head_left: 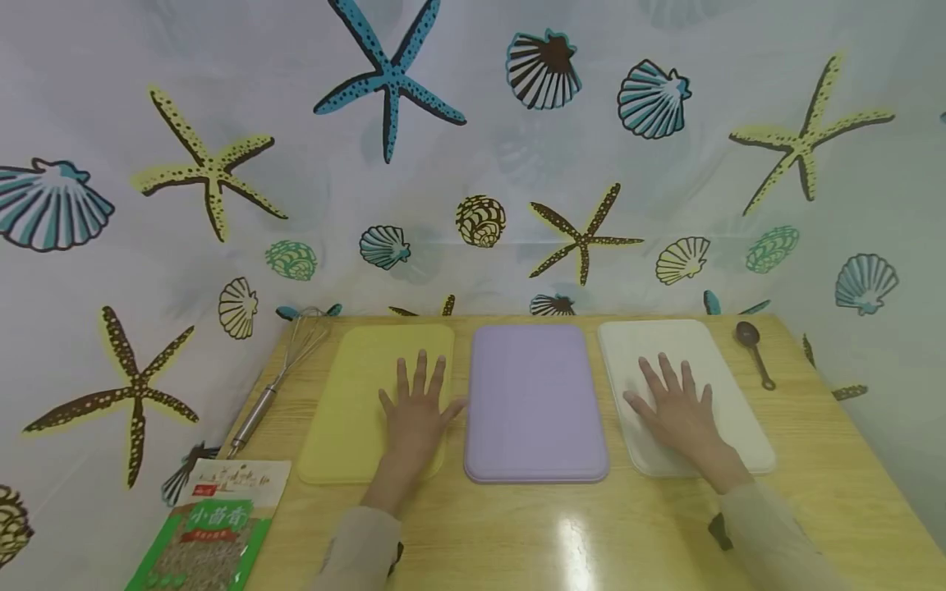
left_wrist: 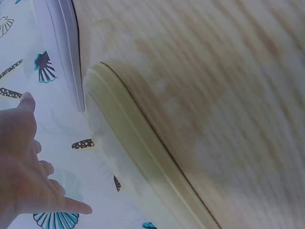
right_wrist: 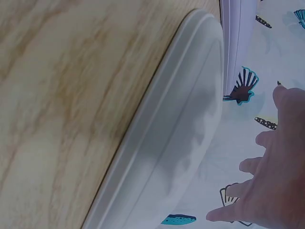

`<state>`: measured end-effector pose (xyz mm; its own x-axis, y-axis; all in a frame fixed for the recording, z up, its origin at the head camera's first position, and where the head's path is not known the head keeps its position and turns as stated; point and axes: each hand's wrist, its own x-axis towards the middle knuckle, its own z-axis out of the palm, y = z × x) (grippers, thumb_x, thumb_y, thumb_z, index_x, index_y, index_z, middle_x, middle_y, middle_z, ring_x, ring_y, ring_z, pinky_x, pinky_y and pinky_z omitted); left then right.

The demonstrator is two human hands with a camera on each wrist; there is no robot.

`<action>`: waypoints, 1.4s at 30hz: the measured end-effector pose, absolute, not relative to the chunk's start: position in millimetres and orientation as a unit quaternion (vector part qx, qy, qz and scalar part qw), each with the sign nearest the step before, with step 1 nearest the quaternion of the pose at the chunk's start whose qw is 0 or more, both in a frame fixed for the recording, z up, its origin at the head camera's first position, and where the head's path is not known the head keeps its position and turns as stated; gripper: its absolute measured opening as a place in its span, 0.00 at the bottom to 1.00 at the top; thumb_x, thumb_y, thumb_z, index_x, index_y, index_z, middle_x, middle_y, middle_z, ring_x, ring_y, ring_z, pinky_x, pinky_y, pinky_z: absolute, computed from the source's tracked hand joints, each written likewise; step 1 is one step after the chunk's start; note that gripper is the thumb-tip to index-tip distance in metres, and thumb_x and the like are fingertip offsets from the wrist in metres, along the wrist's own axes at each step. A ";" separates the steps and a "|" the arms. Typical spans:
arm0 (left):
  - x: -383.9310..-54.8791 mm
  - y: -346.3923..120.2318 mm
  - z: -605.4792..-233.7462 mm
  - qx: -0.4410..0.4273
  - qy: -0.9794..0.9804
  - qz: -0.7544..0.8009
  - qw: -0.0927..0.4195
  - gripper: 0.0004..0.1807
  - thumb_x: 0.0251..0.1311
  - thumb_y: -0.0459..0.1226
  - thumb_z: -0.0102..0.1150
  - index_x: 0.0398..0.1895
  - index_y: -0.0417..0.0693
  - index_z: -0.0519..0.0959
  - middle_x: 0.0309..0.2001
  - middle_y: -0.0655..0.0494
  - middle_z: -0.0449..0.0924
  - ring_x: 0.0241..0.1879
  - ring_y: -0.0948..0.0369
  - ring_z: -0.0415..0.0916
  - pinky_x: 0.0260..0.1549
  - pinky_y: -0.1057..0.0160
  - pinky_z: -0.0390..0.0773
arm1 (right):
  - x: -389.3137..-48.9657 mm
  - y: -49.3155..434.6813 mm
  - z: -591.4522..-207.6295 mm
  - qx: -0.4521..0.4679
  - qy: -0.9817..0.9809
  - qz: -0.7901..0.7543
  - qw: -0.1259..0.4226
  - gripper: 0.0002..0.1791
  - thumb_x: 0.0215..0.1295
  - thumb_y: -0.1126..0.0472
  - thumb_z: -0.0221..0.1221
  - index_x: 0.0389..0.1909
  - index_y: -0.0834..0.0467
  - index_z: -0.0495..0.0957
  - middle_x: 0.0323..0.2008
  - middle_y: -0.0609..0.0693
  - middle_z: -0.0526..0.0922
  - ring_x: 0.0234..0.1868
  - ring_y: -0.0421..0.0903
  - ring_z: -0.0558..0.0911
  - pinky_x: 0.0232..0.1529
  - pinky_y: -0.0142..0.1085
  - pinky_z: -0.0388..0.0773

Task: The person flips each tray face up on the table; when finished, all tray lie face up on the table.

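Observation:
My left hand (head_left: 415,419) is spread over the right part of a yellow rectangular board (head_left: 347,410), its thumb reaching past the edge toward the purple board (head_left: 535,402). Over a white board (head_left: 717,410) is my right hand (head_left: 676,414), fingers spread and holding nothing. In the left wrist view, the left hand (left_wrist: 24,167) appears raised a little off the yellow board (left_wrist: 124,133). The right wrist view likewise shows the right hand (right_wrist: 271,171) beside the white board (right_wrist: 176,129), with a shadow on the board.
A wire whisk (head_left: 277,386) lies at the table's left edge, with a green seed packet (head_left: 210,525) in front of it. A dark spoon (head_left: 754,353) lies right of the white board. Curtains (head_left: 473,164) printed with shells and starfish surround the wooden table (head_left: 517,533).

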<state>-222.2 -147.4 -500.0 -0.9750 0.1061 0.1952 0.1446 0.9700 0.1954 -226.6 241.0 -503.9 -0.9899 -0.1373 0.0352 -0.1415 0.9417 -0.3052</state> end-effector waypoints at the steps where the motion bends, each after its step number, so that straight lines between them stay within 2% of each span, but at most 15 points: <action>1: -222.9 -144.9 -499.2 -0.065 -0.989 -0.102 0.090 0.42 0.65 0.59 0.49 0.76 0.50 0.51 0.77 0.45 0.39 0.73 0.37 0.33 0.57 0.22 0.49 | -226.8 243.9 -505.1 0.070 -0.985 0.155 0.004 0.42 0.71 0.33 0.38 0.76 0.55 0.48 0.75 0.64 0.42 0.71 0.72 0.38 0.61 0.76 0.36; 11: -226.6 -120.2 -490.0 -0.076 -0.987 -0.118 0.081 0.41 0.65 0.58 0.50 0.76 0.51 0.53 0.77 0.49 0.41 0.74 0.41 0.32 0.60 0.24 0.48 | -224.7 262.7 -506.2 0.063 -0.987 0.150 -0.004 0.42 0.71 0.32 0.36 0.75 0.56 0.47 0.74 0.66 0.42 0.71 0.73 0.39 0.60 0.77 0.36; 21: -233.6 -91.8 -497.1 -0.093 -0.983 -0.118 0.108 0.42 0.63 0.60 0.50 0.75 0.51 0.56 0.76 0.46 0.46 0.74 0.41 0.37 0.59 0.26 0.55 | -219.7 272.8 -510.0 0.052 -0.988 0.146 0.002 0.41 0.72 0.33 0.35 0.75 0.57 0.49 0.74 0.67 0.44 0.70 0.74 0.40 0.59 0.77 0.36; 32: -235.2 -50.7 -494.5 -0.104 -0.988 -0.069 0.087 0.41 0.64 0.63 0.43 0.76 0.54 0.54 0.76 0.48 0.46 0.74 0.43 0.41 0.60 0.31 0.61 | -220.0 283.2 -517.5 0.050 -0.989 0.140 0.013 0.40 0.72 0.34 0.35 0.75 0.57 0.49 0.73 0.68 0.45 0.70 0.75 0.42 0.58 0.79 0.38; 42: -231.3 -12.7 -491.2 -0.138 -0.980 -0.114 0.082 0.41 0.64 0.61 0.47 0.75 0.53 0.55 0.75 0.45 0.48 0.73 0.42 0.46 0.58 0.32 0.64 | -216.9 298.6 -523.0 0.044 -0.989 0.136 0.029 0.40 0.73 0.35 0.36 0.73 0.60 0.51 0.71 0.72 0.48 0.68 0.77 0.44 0.56 0.80 0.40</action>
<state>-231.3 -12.7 -491.2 -0.9484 0.2528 0.1915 0.2899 0.9357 0.2008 -216.9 298.6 -523.0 -0.9945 -0.0788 0.0688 -0.0945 0.9589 -0.2675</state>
